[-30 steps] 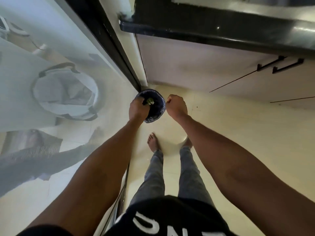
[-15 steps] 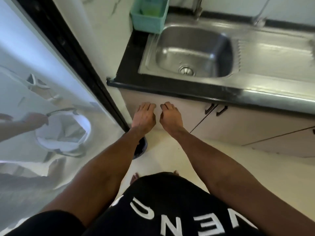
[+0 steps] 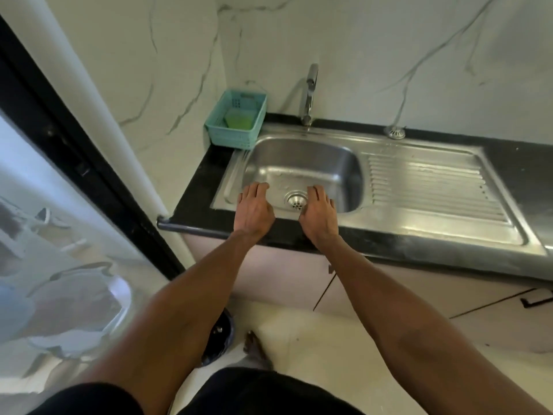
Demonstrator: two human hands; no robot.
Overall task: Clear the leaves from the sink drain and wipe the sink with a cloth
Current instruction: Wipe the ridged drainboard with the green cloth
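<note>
Reaching over the steel sink's front rim (image 3: 287, 215), the left hand (image 3: 253, 209) and right hand (image 3: 319, 215) lie flat, fingers loosely spread, holding nothing — the round perforated metal drain (image 3: 296, 200) sits between the fingertips; beyond them stands a teal plastic basket (image 3: 236, 122).

A black stone counter (image 3: 197, 190) carries a steel sink (image 3: 344, 163) with a ribbed drainboard (image 3: 428, 190) to its right — a teal basket (image 3: 236, 121) stands at the back left corner, touching the wall, and a small metal strainer (image 3: 395, 132) lies behind the drainboard
</note>
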